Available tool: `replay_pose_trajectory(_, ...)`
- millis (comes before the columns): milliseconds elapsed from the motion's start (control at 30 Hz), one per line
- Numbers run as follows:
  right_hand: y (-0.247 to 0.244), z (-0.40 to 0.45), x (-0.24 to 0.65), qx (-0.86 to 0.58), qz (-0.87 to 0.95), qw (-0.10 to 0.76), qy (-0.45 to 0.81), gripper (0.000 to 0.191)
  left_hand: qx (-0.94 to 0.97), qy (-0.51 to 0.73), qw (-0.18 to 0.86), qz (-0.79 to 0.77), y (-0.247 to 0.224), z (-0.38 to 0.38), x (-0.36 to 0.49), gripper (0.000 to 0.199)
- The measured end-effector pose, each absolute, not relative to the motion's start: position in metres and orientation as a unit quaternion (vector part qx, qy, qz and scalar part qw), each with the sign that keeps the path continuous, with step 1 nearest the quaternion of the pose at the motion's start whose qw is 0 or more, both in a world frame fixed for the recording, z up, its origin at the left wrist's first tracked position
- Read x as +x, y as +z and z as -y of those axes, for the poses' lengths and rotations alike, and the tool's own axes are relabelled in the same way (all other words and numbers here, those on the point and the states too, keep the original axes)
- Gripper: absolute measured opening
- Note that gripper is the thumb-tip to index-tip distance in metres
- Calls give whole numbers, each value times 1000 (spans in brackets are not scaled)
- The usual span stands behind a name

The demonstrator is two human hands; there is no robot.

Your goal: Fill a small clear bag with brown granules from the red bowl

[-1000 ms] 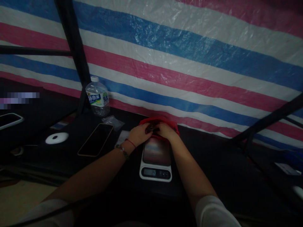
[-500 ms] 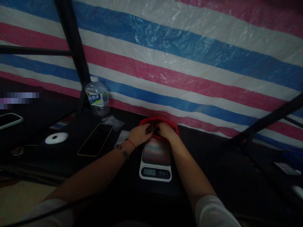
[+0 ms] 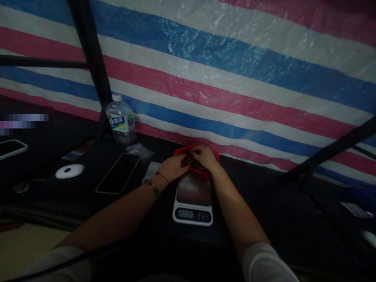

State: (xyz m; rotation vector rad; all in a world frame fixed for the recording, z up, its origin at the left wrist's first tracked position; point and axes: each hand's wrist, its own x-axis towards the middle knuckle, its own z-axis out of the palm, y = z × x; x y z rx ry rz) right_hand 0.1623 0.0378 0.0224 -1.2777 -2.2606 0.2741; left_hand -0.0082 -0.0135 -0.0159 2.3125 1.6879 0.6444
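A red container or bag (image 3: 216,153) lies behind a white digital scale (image 3: 192,213) with a shiny plate. Dark brown pieces (image 3: 192,161), too small to tell apart, show in the red thing. My left hand (image 3: 174,167) reaches in from the left, its fingers curled at the dark pieces. From the right, my right hand (image 3: 205,157) bends over them with its fingertips together, close to my left fingertips. What either hand pinches is too small and dim to make out.
Left of the scale lie a phone (image 3: 119,173), small clear bags (image 3: 140,152) and a white oval object (image 3: 69,171). A clear bottle (image 3: 121,123) stands behind them, beside a black post (image 3: 91,58). A striped sheet (image 3: 220,90) hangs behind the black table.
My right hand has lifted slightly and drawn up, so more of the dark pieces shows below its fingers. My left hand has hardly moved.
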Motion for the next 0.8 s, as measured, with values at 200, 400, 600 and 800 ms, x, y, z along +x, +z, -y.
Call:
replay_pose_trajectory(200,24,-28,153,-424,852,264,157,19,773,220,91,-587,-20,12,-7,42)
replay_pose_trajectory(400,26,-26,156,-398,861,252,192,26,770,231,92,-588,-22,11,-8,41)
replay_pose_trajectory(600,26,-29,156,-398,860,280,154,28,766,225,92,-595,-20,12,-7,44)
replay_pose_trajectory(800,26,-28,157,-403,853,281,177,25,765,233,89,-594,-16,15,-7,47)
